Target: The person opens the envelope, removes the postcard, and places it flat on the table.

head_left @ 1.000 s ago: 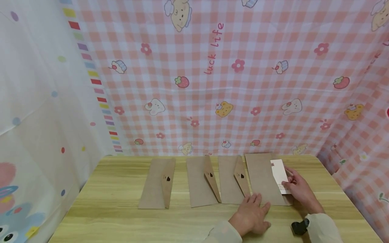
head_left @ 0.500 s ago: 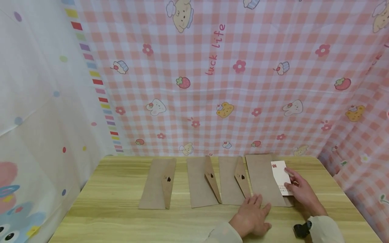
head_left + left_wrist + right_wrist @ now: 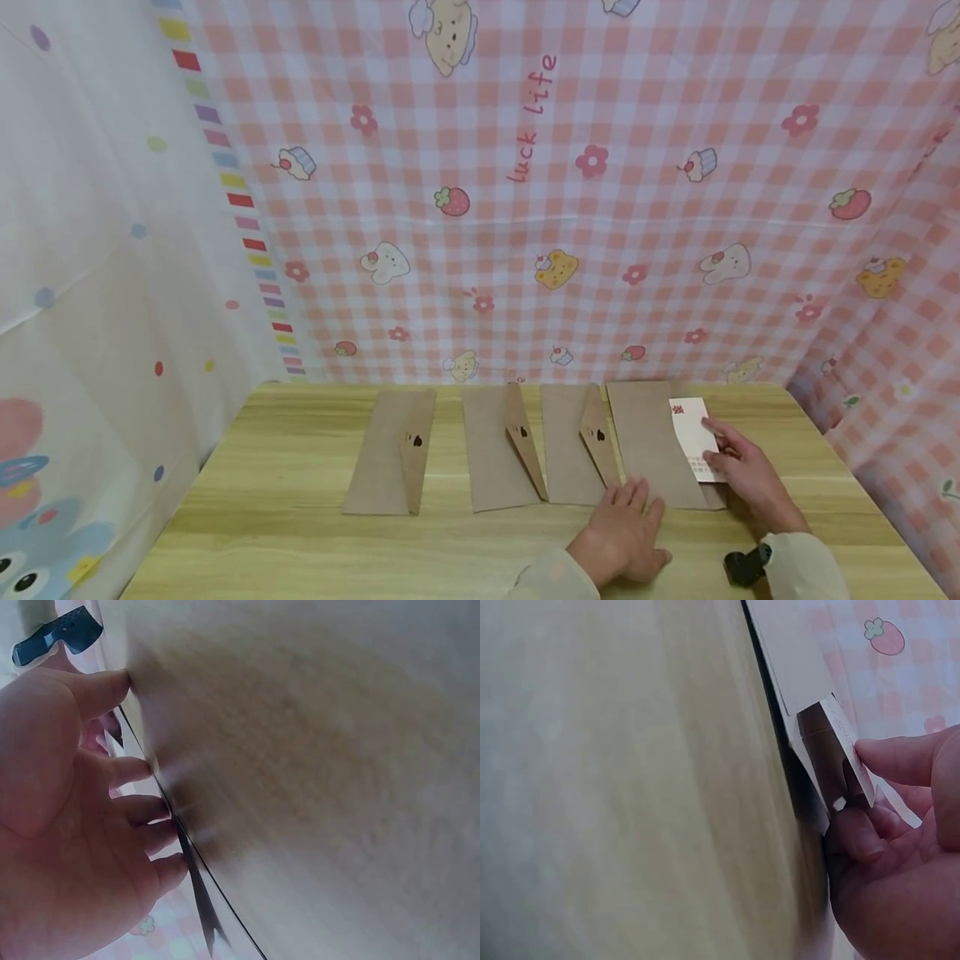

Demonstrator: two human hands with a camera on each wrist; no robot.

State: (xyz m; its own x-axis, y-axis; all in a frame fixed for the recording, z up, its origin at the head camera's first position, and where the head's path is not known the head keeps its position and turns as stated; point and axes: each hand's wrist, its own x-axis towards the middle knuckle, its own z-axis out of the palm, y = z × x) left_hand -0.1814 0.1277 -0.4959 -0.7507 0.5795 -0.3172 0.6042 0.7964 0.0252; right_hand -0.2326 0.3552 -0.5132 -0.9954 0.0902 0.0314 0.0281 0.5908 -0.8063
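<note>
In the head view, a brown paper envelope (image 3: 648, 450) lies at the right end of a row, its opening toward the right. A white card (image 3: 692, 429) with red print sticks partly out of that opening; the rest of it is inside, hidden. My right hand (image 3: 750, 479) pinches the card's right edge, thumb on top, as the right wrist view shows with the card (image 3: 849, 754) slightly raised. My left hand (image 3: 624, 533) lies with fingers spread, fingertips at the envelope's near edge. In the left wrist view these fingertips (image 3: 174, 870) rest along the paper's edge.
Three more brown envelopes, the left one (image 3: 382, 454), the middle one (image 3: 495, 458) and one (image 3: 566, 454) beside the worked one, lie with flaps folded over. They rest on a wooden table (image 3: 300, 550). A checked curtain (image 3: 480, 167) hangs behind.
My right hand has shifted a little to the right with the card, and slightly more of its print shows outside the envelope. The left hand stays in place.
</note>
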